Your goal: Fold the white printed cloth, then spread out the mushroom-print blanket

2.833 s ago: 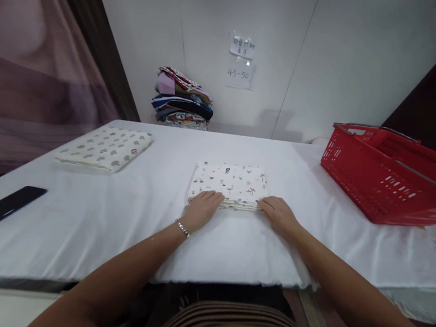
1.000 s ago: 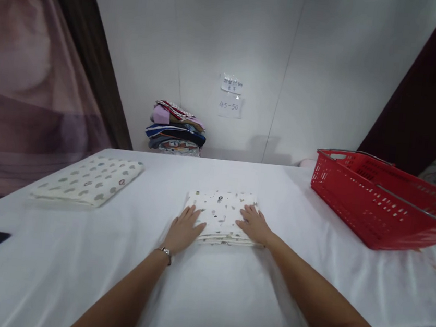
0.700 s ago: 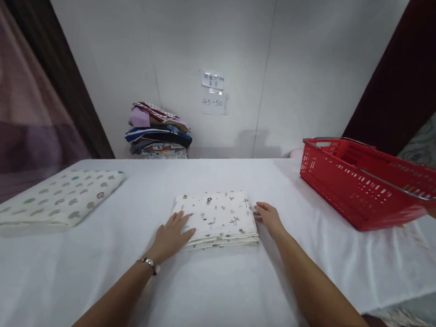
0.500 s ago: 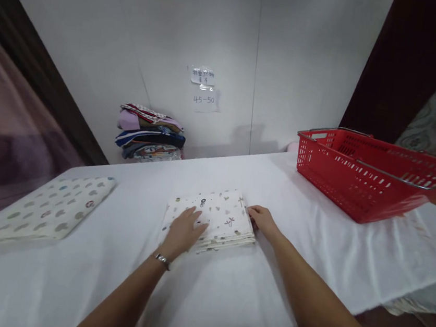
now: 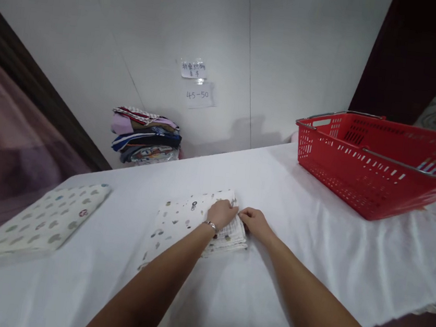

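Note:
A white cloth with small printed figures (image 5: 180, 219) lies folded on the white-covered table, its layers stacked at the right end. My left hand (image 5: 222, 214) is closed on the cloth near its right edge, palm down, with a metal band at the wrist. Close beside it, my right hand (image 5: 253, 223) pinches the cloth's right edge between thumb and fingers. Farther left lies another folded cloth with grey spots (image 5: 44, 217), touched by neither hand.
A red basket (image 5: 342, 175) with metal handles stands at the right on the white table cover (image 5: 307, 278). Folded textiles (image 5: 146, 137) are piled beyond the table's far edge. Two paper notes (image 5: 198, 94) hang on the wall. Pinkish sheer fabric (image 5: 19, 146) hangs at the left.
My left hand has moved right across the cloth, from lying spread to closed near the right edge. The cloth's left part now reaches farther toward me. The view has shifted and tilted slightly.

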The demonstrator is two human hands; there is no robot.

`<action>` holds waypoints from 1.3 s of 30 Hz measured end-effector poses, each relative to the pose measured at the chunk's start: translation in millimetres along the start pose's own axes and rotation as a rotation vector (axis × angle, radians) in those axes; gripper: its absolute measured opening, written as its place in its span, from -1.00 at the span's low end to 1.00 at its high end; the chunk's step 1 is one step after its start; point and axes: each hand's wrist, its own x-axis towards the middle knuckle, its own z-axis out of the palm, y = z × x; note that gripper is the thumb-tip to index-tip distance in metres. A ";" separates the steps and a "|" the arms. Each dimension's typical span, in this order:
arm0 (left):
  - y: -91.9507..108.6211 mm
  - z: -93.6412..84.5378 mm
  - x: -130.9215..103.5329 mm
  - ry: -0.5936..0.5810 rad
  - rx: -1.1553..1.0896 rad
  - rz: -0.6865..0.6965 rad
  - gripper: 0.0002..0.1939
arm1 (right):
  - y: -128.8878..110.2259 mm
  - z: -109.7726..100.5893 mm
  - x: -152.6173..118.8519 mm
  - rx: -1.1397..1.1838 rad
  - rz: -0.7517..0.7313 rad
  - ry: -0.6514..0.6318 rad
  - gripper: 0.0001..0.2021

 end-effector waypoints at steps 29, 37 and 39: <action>24.4 4.7 -9.3 0.011 0.290 0.062 -0.68 | -29.4 -6.3 -12.5 0.102 0.283 -0.235 -0.85; 30.9 14.7 -13.4 0.019 0.226 -0.003 -0.67 | -29.3 -16.0 -8.4 -0.013 0.191 -0.023 -0.87; 27.4 14.7 -23.4 0.064 0.134 0.003 -0.65 | -31.8 -16.0 -9.0 -0.016 0.053 0.077 -0.80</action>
